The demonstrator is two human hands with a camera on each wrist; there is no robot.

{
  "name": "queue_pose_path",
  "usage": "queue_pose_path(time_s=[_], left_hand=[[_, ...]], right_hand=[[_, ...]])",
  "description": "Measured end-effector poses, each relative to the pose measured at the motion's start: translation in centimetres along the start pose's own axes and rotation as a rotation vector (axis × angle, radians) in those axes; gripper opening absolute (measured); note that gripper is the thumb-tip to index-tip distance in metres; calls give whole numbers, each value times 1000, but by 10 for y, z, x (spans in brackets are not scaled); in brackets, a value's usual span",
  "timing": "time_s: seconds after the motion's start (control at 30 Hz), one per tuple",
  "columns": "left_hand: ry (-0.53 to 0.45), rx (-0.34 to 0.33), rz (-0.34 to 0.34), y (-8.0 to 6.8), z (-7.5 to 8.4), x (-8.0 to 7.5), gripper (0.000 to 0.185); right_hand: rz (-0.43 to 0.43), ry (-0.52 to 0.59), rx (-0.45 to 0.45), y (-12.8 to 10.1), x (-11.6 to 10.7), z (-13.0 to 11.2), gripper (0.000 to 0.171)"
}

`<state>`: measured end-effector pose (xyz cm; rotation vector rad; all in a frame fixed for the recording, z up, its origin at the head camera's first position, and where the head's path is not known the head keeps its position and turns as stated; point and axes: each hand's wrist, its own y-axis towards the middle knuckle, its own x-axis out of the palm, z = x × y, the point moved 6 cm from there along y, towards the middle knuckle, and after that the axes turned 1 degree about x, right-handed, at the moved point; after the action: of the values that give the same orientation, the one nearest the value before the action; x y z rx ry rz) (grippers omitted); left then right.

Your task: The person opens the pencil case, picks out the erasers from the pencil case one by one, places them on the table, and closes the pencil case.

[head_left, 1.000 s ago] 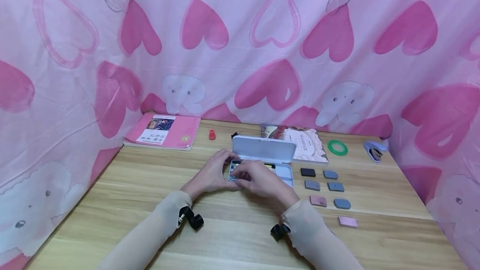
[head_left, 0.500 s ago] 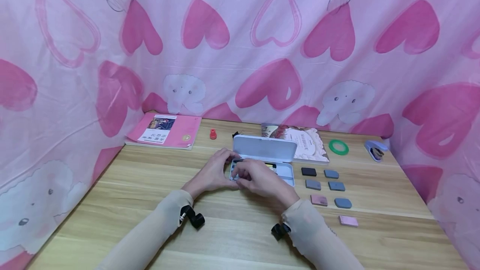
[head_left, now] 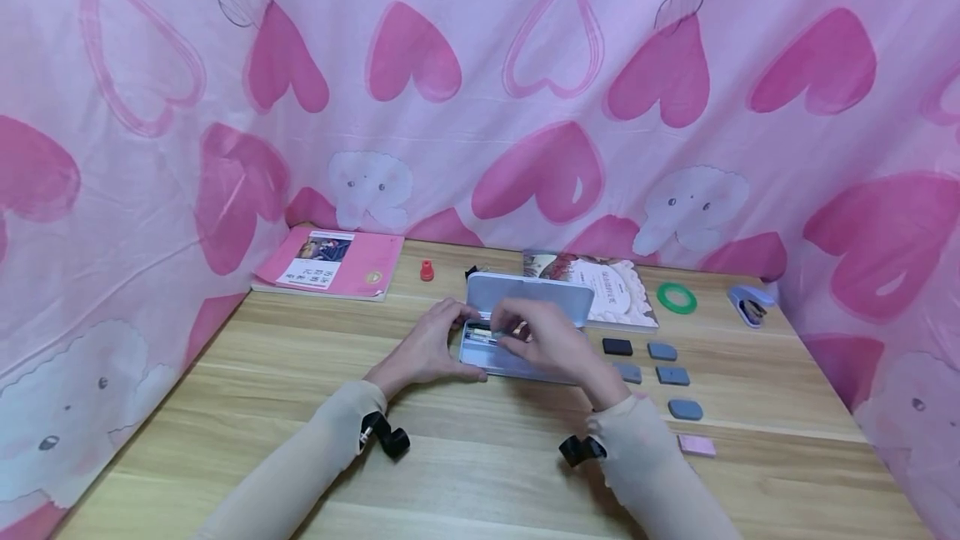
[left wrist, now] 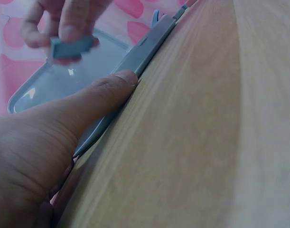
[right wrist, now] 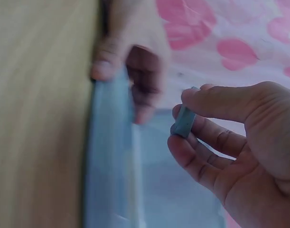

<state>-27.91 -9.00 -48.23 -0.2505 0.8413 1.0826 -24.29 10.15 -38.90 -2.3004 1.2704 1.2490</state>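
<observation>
Two hands are at the open pencil case (head_left: 517, 332), and there's a change from half a second ago: the right hand (head_left: 551, 342) has lifted off the front of the case and now hangs above its tray, pinching a small blue-grey eraser (right wrist: 184, 120) between thumb and curled fingers (right wrist: 194, 142). The left wrist view shows that eraser (left wrist: 71, 47) held just over the pale lid. The left hand (head_left: 427, 346) has not moved; it braces the left end of the case, thumb (left wrist: 95, 97) laid straight along the rim and the other fingers curled against the end wall.

Right of the case, the erasers are one fewer in view: the black one (head_left: 617, 347) and three blue-grey ones (head_left: 672, 375) still show on the worktop (head_left: 247, 390), one grey piece is half hidden behind the right wrist, the reddish one can no longer be seen, and the pink one (head_left: 696, 445) lies nearest the front edge.

Behind the case lies a patterned booklet (head_left: 607, 294), with a green tape ring (head_left: 677, 298) and a lilac stapler (head_left: 746, 303) further right. Left of the case sit a small red cap (head_left: 427, 271) and a pink book (head_left: 330, 263). Pink heart-print cloth (head_left: 480, 90) walls the wood-grain worktop on three sides.
</observation>
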Motion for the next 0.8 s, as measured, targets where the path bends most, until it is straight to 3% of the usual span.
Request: queue_pose_path(time_s=[0.17, 0.4, 0.57, 0.8], left_hand=[[-14, -28, -12, -1, 0, 2, 98], [-17, -35, 3, -1, 1, 0, 98], [-8, -41, 3, -1, 0, 0, 99], [-9, -37, 1, -2, 1, 1, 99]], right_hand=[[61, -26, 41, -25, -37, 1, 33], [112, -73, 168, -83, -75, 23, 32], [87, -100, 226, -127, -78, 36, 32], [56, -112, 254, -171, -62, 52, 28]])
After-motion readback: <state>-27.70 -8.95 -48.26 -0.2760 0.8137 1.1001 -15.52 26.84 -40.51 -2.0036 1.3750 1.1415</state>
